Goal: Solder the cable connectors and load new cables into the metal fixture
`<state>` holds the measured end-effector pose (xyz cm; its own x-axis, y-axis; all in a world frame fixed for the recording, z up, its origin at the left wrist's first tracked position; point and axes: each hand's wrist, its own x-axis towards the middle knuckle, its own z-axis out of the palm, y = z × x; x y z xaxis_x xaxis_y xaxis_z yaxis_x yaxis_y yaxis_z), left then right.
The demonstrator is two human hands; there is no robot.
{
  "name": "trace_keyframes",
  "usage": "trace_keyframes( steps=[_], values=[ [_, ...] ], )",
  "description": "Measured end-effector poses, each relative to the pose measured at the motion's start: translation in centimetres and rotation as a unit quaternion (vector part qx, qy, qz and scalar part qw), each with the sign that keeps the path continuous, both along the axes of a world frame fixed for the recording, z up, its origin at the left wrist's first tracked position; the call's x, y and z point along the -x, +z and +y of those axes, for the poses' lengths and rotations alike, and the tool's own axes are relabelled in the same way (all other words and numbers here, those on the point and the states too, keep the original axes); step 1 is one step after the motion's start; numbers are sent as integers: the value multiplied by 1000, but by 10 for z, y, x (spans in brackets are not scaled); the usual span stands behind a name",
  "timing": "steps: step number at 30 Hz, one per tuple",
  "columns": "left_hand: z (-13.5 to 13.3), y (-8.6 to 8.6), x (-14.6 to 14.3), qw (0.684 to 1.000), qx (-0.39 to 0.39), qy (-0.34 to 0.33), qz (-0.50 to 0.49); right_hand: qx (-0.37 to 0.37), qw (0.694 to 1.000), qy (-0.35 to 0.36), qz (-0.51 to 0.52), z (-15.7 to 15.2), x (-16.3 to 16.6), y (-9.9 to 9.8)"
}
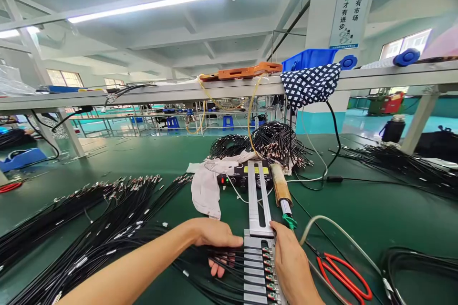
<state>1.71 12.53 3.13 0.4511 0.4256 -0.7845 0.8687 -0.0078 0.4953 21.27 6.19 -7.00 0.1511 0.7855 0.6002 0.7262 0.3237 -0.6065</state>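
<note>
A metal jig (257, 267) with a slotted metal plate (255, 200) at its far end lies in front of me. Several black cables (236, 267) run across its grooves, their connector ends (270, 271) lined up at the right side. My left hand (218, 240) is wrapped around these cables just left of the jig, thumb above them by its edge and fingertips showing beneath. My right hand (293, 262) grips the jig's right edge, a fingertip at the near end of the slotted plate. Part of its fingers is hidden. Beside it lies a soldering iron (282, 190) with a wrapped handle.
Bundles of black cables (118, 219) spread over the green table (150, 152) at left. A white cloth (205, 190) lies by a black control box (229, 182). Red-handled scissors (343, 276) are at right. Behind, a cable heap (272, 143) sits under a shelf (161, 95).
</note>
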Motion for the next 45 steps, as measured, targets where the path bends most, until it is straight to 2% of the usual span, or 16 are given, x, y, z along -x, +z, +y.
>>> trace_keyframes(
  steps=[3,8,12,17,23,29,35,38,40,43,45],
  values=[
    [-8,4,1,999,-28,8,-24,4,1000,1,0,1,0,-3],
    [-23,14,3,992,-119,10,-48,6,1000,7,-5,4,-4,-10],
    [-30,13,1,982,-179,12,-53,14,1000,20,-14,4,-7,-12],
    [-34,8,2,961,-272,-22,-42,18,1000,15,-4,3,-6,-10],
    [-36,10,6,951,-304,-32,-41,25,999,20,10,1,-4,-8],
    [-40,12,11,953,-295,-19,-59,26,999,21,27,0,-3,-7],
    [-48,23,25,964,-231,18,-127,28,998,34,36,0,-5,-6],
    [-55,20,26,972,-196,-11,-128,32,998,32,42,0,-6,-7],
    [-62,13,23,968,-230,-41,-94,36,998,30,44,0,-7,-8],
    [-69,5,16,939,-334,-71,-25,38,998,32,44,-1,-6,-8],
    [-71,6,14,936,-340,-90,-2,37,998,29,43,-1,-5,-7]
  ],
)
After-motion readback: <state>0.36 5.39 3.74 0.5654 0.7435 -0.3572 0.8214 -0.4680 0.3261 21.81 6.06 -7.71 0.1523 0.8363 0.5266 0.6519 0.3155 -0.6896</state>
